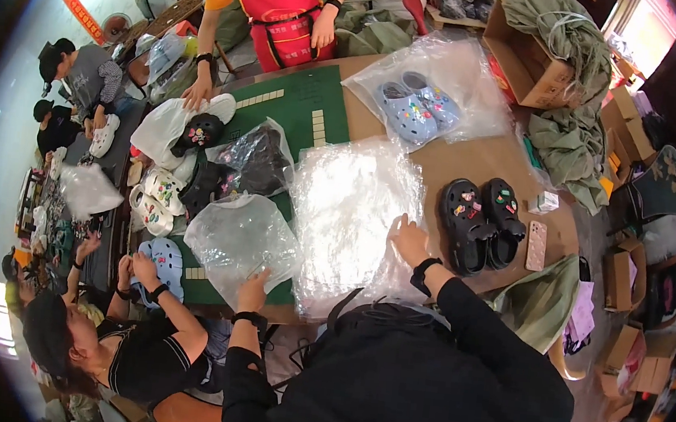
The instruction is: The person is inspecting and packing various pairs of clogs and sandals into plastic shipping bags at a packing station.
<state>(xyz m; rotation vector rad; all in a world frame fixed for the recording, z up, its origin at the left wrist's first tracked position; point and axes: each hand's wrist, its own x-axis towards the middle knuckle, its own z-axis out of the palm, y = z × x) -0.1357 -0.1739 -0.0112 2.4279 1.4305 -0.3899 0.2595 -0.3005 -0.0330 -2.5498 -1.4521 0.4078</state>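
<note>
My left hand [253, 290] pinches the near edge of a clear plastic bag [242, 238], which lies spread over the table's left side. On the right edge of a stack of shiny clear plastic bags [350, 212], my right hand [410, 241] rests with its fingers apart. Just right of that hand stands a pair of black clogs [464, 215] with colourful charms. Beyond the stack, a pair of light blue clogs [413, 104] with charms lies on a clear plastic sheet [470, 65]. A bagged black pair [266, 159] sits behind the bag in my left hand.
A pink phone [536, 245] and a small white box [545, 202] lie at the right. Across the table a person in a red apron [280, 10] touches a bagged shoe. At left, a co-worker in black [130, 337] handles a blue clog [162, 263]. White clogs [156, 202] lie nearby.
</note>
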